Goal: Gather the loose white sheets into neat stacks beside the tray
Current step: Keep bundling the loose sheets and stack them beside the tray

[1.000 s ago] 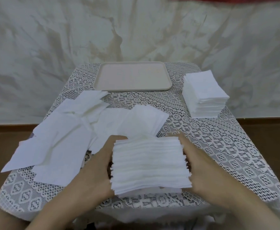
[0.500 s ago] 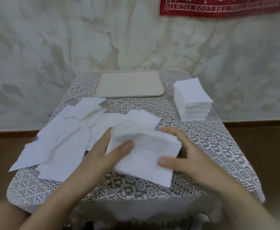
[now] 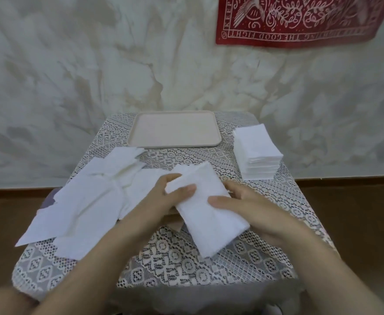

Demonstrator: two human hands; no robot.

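Observation:
A thick bundle of white sheets [image 3: 205,208] is held above the middle of the table, turned diagonally. My left hand [image 3: 163,196] grips its upper left end with the thumb on top. My right hand [image 3: 243,203] grips its right side, thumb pressed on the top sheet. Loose white sheets [image 3: 88,201] lie spread and overlapping on the left half of the table. A neat white stack [image 3: 257,153] stands at the right, beside the beige tray [image 3: 175,130] at the table's far edge.
The small table wears a white lace cloth [image 3: 182,264] that hangs over its edges. A marbled wall sheet hangs behind, with a red banner [image 3: 300,19] at the upper right. Brown floor lies on both sides.
The bundle was upright on its edge between both palms; it has been lifted, laid flat in my hands and rotated diagonally. The camera has tilted upward, showing more wall.

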